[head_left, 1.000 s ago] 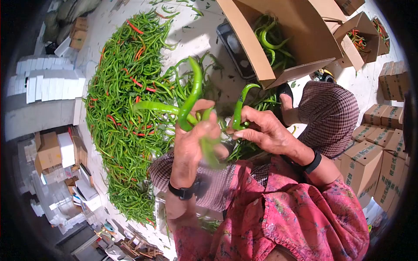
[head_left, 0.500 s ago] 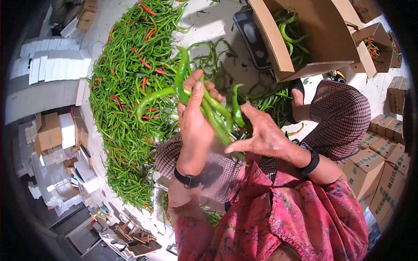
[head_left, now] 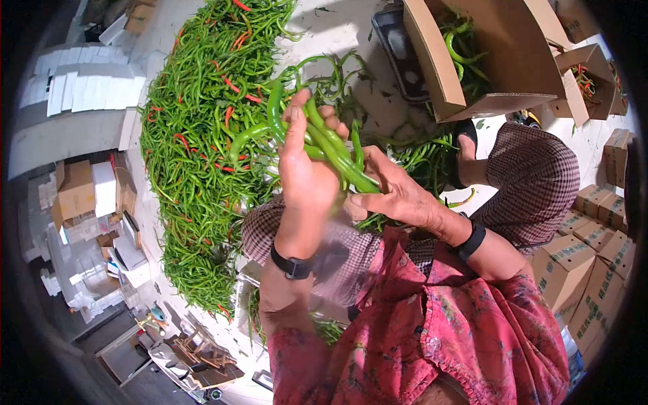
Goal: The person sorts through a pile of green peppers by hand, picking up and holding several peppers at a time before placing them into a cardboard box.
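Several long green chili peppers [head_left: 331, 138] lie across the palm of my left hand [head_left: 304, 165], which is closed around them with the thumb along one side. A curved pepper [head_left: 250, 135] sticks out past the thumb toward the pile. My right hand [head_left: 401, 192] pinches the lower ends of the peppers between thumb and fingers, close beside the left palm. A smaller green pepper [head_left: 357, 143] stands up at its fingertips. Behind the hands spreads a large pile of green chili peppers [head_left: 196, 135] with some red ones mixed in.
An open cardboard box [head_left: 509, 54] with green peppers inside stands at the upper right, beside a dark tray [head_left: 398, 61]. Another box [head_left: 590, 77] holds red and green peppers. Closed printed cartons [head_left: 567, 270] are stacked at right. White sheets and boxes [head_left: 88, 81] sit at far left.
My right hand has moved in toward the left hand, bringing the small pepper against the bunch, and now grips the peppers' lower ends. The view has shifted slightly.
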### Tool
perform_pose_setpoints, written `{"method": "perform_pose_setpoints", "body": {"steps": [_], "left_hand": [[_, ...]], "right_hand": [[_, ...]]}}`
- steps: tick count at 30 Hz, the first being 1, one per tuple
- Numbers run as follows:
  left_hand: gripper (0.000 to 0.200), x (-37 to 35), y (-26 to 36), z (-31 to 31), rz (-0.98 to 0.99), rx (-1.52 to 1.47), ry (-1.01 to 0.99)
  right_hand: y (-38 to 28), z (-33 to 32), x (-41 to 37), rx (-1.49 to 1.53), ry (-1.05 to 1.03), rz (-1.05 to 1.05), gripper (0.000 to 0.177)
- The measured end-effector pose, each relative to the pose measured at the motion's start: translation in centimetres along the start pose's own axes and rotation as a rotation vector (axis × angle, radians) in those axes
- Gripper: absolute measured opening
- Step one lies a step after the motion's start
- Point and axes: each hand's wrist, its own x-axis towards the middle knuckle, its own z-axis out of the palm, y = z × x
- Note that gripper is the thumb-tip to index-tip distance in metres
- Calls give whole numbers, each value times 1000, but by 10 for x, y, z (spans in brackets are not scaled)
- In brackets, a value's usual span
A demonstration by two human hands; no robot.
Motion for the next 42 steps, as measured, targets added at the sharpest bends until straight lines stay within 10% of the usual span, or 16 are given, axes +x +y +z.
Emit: {"method": "perform_pose_setpoints", "body": {"steps": [7, 9, 11, 14, 19, 27, 33, 42], "left_hand": [[45, 1, 2, -10, -49, 56, -96], [48, -1, 0, -8, -162, 76, -67], [49, -3, 0, -6, -187, 126, -90], [46, -2, 5, -3, -245, 139, -184], [33, 6, 8, -17, -36, 189, -96], [34, -14, -5, 0, 153, 570, 18], [61, -26, -43, 5, 557, 1677, -282], [75, -33, -22, 13, 59, 1410, -529]], "right_hand": [[-15, -22, -4, 489, 53, 329, 39], [-13, -29, -4, -379, 142, 19, 37], [-13, -32, -8, -365, 216, 2, 34], [-26, -40, -12, 227, 298, 226, 31], [-39, -56, -29, -129, 354, 282, 33], [-48, -62, -32, 349, 408, 263, 42], [-35, -38, 7, 601, 285, 131, 52], [-11, -60, 5, 579, 238, 129, 43]]}}
